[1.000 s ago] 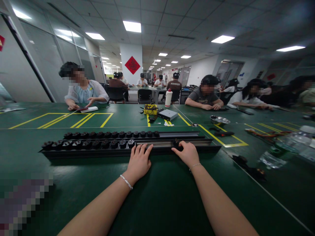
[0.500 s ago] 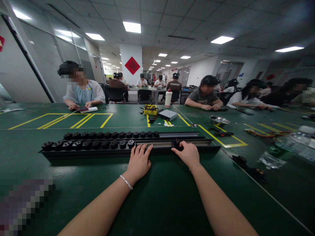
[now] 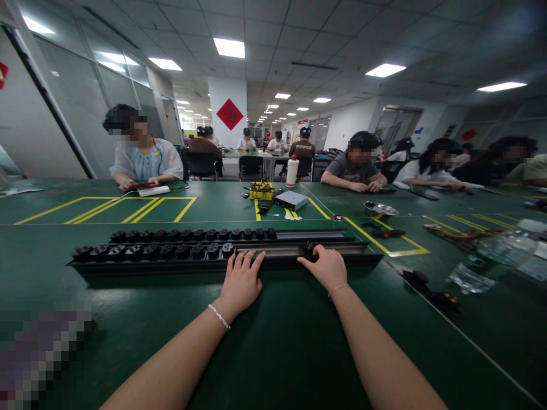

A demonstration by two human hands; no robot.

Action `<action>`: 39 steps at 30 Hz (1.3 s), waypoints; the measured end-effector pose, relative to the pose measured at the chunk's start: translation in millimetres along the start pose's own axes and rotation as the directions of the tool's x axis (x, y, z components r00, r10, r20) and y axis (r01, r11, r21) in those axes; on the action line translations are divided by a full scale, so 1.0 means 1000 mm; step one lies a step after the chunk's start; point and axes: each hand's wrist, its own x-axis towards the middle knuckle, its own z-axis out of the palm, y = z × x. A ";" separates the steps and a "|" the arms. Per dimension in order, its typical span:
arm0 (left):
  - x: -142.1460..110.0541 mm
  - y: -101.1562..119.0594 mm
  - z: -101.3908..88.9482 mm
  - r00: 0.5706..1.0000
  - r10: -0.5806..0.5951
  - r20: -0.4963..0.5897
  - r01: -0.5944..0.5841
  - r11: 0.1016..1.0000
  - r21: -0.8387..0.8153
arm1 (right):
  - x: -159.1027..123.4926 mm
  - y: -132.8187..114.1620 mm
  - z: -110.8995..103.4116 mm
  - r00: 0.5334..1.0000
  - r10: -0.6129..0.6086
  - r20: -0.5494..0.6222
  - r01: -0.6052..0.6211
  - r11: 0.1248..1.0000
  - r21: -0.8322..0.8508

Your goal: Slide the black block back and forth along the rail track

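Note:
Two long black power-track rails lie side by side across the green table. Black socket modules stand in a row along the left part of the front rail, and more socket modules fill much of the rear one. Spread fingers of my left hand rest on the front rail's near edge, just right of its last seated module, holding nothing. Between thumb and fingers, my right hand grips a single black module in the rail's channel farther right. My fingers hide part of this module.
On the right lie dark parts, a plastic bottle and wires. Beyond the rails are a metal bowl, a grey box, a yellow tangle-topped box and a white bottle. People sit across the table.
Both hands and the gripped module look practically still. The person across on the left has lowered the red-edged item slightly.

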 end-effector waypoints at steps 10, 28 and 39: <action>0.000 0.000 0.001 1.000 -0.005 0.015 0.005 1.000 -0.006 | 0.000 0.000 0.000 1.000 0.013 -0.001 -0.013 1.000 0.001; 0.000 -0.001 0.003 1.000 0.006 -0.011 -0.006 1.000 0.000 | 0.001 0.000 -0.002 0.999 0.034 0.028 -0.036 0.999 0.040; 0.001 -0.001 0.003 1.000 -0.004 -0.004 0.004 1.000 0.009 | 0.002 0.002 0.001 0.996 0.070 0.059 -0.074 0.995 0.071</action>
